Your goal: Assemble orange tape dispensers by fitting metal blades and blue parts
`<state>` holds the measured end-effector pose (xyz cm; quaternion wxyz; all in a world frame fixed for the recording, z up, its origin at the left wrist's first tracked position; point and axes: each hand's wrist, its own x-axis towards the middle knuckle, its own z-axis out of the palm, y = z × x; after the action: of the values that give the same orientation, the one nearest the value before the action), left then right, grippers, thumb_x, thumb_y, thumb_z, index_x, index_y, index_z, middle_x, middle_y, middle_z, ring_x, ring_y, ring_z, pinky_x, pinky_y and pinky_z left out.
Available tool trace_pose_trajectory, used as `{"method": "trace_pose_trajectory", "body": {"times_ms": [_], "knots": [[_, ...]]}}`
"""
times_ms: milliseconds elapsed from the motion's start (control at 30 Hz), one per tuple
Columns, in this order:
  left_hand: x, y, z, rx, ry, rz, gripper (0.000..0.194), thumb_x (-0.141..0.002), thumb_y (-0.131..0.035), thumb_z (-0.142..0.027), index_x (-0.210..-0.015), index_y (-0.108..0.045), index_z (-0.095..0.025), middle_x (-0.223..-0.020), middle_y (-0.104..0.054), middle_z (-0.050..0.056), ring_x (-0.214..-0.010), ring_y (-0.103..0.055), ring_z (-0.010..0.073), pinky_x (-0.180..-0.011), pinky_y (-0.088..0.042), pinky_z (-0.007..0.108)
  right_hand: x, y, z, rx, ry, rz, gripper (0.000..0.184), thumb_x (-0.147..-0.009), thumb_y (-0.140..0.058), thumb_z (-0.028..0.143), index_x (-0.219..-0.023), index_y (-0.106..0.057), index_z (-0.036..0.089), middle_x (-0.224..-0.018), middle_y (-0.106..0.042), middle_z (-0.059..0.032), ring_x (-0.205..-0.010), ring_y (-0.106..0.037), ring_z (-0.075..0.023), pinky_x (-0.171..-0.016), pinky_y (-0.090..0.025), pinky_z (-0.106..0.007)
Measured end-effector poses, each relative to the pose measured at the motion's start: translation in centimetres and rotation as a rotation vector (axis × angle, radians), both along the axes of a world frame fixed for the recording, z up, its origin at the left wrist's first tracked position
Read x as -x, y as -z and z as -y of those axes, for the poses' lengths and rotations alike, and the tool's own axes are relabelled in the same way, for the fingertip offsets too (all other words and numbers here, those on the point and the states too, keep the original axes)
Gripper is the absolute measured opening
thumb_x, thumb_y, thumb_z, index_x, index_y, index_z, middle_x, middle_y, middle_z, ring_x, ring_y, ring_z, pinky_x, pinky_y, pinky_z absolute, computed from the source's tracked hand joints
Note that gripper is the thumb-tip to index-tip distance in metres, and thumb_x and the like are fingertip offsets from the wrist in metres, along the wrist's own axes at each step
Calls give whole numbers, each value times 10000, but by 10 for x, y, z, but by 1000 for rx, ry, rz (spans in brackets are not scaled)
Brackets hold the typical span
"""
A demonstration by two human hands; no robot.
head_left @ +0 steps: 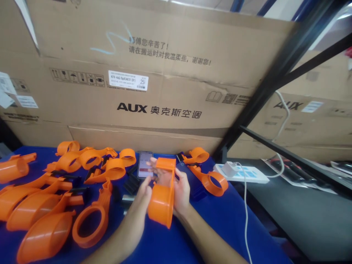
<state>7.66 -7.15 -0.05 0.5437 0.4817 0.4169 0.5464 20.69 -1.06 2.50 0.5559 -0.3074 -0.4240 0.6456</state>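
Both my hands hold up one orange plastic part (162, 196) over the blue table (225, 223); it has a round cup at its lower end and a flat arm rising to a square top. My left hand (140, 200) grips the cup's left side with curled fingers. My right hand (178, 185) wraps the arm from behind, thumb near the top. Just beyond my fingers a phone (144, 164) lies flat with its screen lit.
Several orange ring and cup parts (41, 212) crowd the table's left half, with small black pieces (132, 183) among them. Two more orange parts (210, 179) lie right. A white power strip (242, 173) and cable sit at right. Large cardboard boxes (132, 84) and a black rack post (269, 80) stand behind.
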Motion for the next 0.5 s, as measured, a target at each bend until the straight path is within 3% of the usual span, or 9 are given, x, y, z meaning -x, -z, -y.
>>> {"method": "trace_pose_trajectory", "body": {"times_ms": [100, 167, 333, 433, 500], "knots": [[-7, -1, -10, 51, 108, 5, 599, -974, -530, -569, -1491, -512, -266, -1614, -458, 116, -1524, -342, 335, -1229, -300, 539, -2, 8, -2, -12, 67, 56, 601, -853, -465, 669, -1144, -731, 215, -989, -756, -112, -978, -668, -333, -812, -536, -451], [-3, -1, -13, 3, 82, -95, 589, -987, -521, -546, -1515, -475, -289, -1605, -466, 115, -1515, -362, 329, -1219, -314, 547, -3, 12, -8, -17, 121, 73, 565, -860, -510, 666, -1133, -712, 214, -1002, -750, -94, -986, -668, -311, -839, -534, -430], [11, 4, -22, -375, -67, -690, 793, -917, -662, -444, -1611, -302, -309, -1497, -545, 143, -1375, -500, 384, -1112, -414, 626, -19, 11, -20, -138, 300, 117, 479, -904, -581, 614, -1175, -682, 232, -1085, -725, -58, -994, -662, -247, -877, -530, -374], [17, 7, -20, -647, -47, -1016, 795, -889, -691, -328, -1604, -343, -288, -1470, -562, 153, -1310, -525, 409, -1080, -438, 613, -30, 7, -16, -128, 295, 339, 431, -908, -633, 572, -1142, -722, 221, -1006, -709, -52, -781, -645, -195, -652, -524, -300], [22, 6, -15, -710, -30, -1082, 822, -882, -701, -334, -1612, -328, -279, -1494, -539, 163, -1302, -521, 422, -1083, -433, 612, -35, 3, -13, -103, 260, 448, 393, -888, -690, 510, -1160, -717, 227, -1002, -695, -44, -622, -583, -144, -499, -451, -255]]}}
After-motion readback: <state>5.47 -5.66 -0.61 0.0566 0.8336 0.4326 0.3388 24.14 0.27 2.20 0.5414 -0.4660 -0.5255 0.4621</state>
